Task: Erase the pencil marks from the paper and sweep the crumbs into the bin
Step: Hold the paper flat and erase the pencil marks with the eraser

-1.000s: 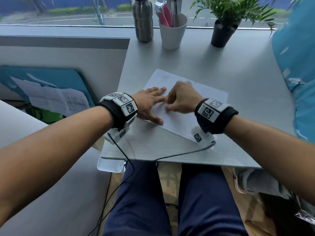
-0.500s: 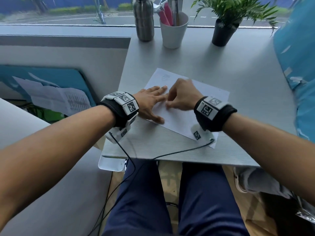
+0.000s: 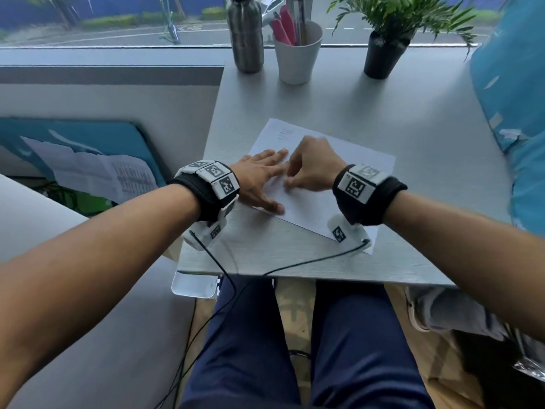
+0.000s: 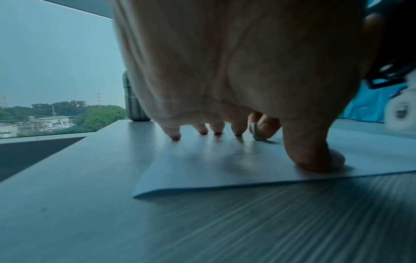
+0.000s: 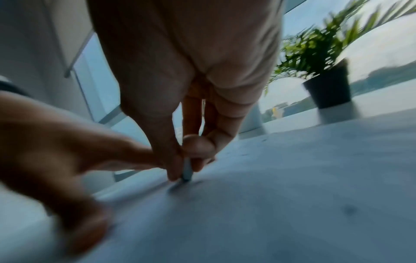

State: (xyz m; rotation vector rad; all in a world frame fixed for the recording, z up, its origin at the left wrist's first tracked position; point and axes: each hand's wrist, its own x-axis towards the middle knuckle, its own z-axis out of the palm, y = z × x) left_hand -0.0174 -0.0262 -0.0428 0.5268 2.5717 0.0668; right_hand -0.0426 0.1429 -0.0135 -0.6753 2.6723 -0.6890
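Note:
A white sheet of paper (image 3: 348, 169) lies tilted on the grey table (image 3: 413, 119). Faint pencil marks (image 3: 285, 133) show near its far left corner. My left hand (image 3: 259, 178) lies flat with spread fingers, pressing the paper's left part (image 4: 202, 170). My right hand (image 3: 309, 169) is curled just to its right, pinching a small grey eraser (image 5: 186, 170) between thumb and fingers, its tip on the paper. The eraser (image 4: 256, 132) also shows beyond my left fingers, with dark smudges on the paper around it. No bin is in view.
At the table's far edge stand a steel bottle (image 3: 246, 33), a white cup with pens (image 3: 296, 51) and a potted plant (image 3: 383, 51). A blue cushion (image 3: 513, 107) borders the right side. Sensor cables (image 3: 309, 261) trail off the near table edge.
My right hand with the eraser has shifted slightly back and forth on the paper beside my left fingers. The left hand has stayed pressed in place.

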